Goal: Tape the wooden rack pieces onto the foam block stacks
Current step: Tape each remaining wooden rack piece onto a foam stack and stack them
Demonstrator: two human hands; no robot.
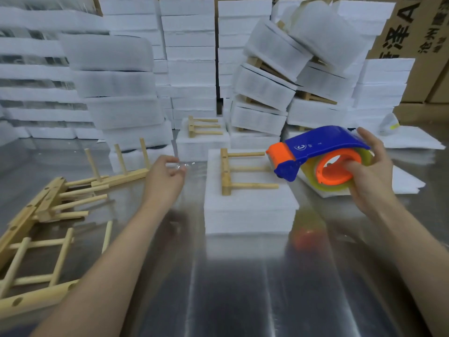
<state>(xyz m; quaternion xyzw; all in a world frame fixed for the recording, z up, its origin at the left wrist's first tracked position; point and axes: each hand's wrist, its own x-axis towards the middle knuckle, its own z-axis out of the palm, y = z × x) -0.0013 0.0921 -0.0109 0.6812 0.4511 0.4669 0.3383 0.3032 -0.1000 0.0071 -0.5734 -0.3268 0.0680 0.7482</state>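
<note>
A white foam block stack (pixel 250 210) sits in the middle of the metal table with a wooden rack piece (pixel 233 170) lying flat on top, its three pegs pointing right. My right hand (pixel 369 171) grips a blue and orange tape dispenser (pixel 318 154) with a roll of clear tape, held just right of the stack and above the table. My left hand (pixel 166 177) is left of the stack and pinches the loose end of clear tape (pixel 185 165), which stretches over the stack toward the dispenser.
Loose wooden rack pieces (pixel 48 210) lie at the left on the shiny metal table (pixel 230 288). Behind stands another foam stack with a rack piece (pixel 202 127). Tall piles of foam blocks (pixel 189 57) and cardboard boxes (pixel 418 32) fill the back.
</note>
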